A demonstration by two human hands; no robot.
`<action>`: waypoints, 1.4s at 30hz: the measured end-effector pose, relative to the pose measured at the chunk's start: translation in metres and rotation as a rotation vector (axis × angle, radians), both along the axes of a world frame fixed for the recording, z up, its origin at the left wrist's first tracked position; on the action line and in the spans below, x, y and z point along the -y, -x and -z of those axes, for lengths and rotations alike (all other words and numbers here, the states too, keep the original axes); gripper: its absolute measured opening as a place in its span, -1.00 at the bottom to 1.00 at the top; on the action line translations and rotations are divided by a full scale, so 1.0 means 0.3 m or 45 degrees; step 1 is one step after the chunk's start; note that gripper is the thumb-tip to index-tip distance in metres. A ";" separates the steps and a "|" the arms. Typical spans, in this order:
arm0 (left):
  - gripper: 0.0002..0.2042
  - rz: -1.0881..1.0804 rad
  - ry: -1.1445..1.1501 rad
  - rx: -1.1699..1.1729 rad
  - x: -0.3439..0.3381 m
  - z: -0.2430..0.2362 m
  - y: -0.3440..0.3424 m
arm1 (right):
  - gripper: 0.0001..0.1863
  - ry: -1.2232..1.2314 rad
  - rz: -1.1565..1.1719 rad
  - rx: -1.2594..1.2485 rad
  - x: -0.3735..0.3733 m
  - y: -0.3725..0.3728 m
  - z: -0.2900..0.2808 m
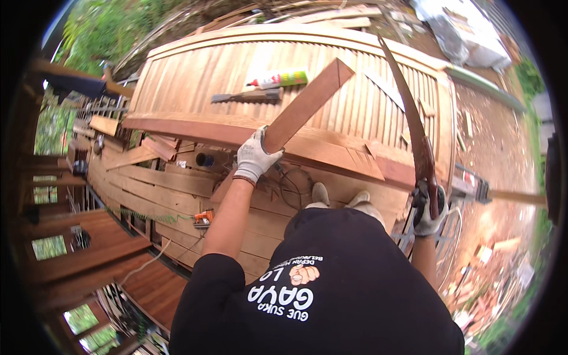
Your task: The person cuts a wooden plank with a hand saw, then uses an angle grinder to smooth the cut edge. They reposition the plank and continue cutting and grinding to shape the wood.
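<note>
A reddish wooden board (309,106) slants up over the slatted wooden panel, its lower end gripped by my gloved left hand (257,157). A dark pencil-like line crosses the board near its far end. My gloved right hand (428,208) is wrapped round the wooden handle of a handsaw (408,94), whose long tapering blade points away from me, apart from the board. Under both lies the slatted panel (189,77), like a louvred door. Another plank (331,155) with dark marks rests along its near edge.
On the panel lie a glue bottle (278,79), a chisel-like flat tool (247,96) and a metal straightedge (384,90). An orange power tool (203,219) sits on the plank floor (171,189) at left. Wood scraps (473,296) litter the ground at right.
</note>
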State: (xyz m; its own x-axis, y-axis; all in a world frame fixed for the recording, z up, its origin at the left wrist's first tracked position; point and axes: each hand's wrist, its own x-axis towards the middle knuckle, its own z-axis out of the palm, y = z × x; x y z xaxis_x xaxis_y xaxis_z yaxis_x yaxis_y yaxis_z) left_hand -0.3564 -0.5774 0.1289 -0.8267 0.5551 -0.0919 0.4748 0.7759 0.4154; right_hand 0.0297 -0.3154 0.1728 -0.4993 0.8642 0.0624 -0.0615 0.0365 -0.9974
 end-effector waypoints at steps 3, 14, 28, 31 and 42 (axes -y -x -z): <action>-0.17 0.445 0.023 -0.045 -0.032 0.085 0.020 | -0.72 -0.005 0.137 -0.039 0.079 -0.034 0.015; -0.21 1.163 0.233 -0.026 -0.164 0.183 0.106 | -0.73 0.050 0.663 0.280 0.448 -0.227 0.054; -0.20 1.125 0.058 -0.099 -0.184 0.293 0.079 | -0.78 0.157 0.754 0.104 0.769 -0.340 0.089; -0.20 1.085 0.055 -0.093 -0.175 0.295 0.078 | -0.72 0.112 0.823 0.099 0.919 -0.367 0.118; -0.11 0.929 0.214 -0.214 -0.140 0.331 0.134 | -0.80 0.136 0.651 0.403 1.339 -0.334 0.111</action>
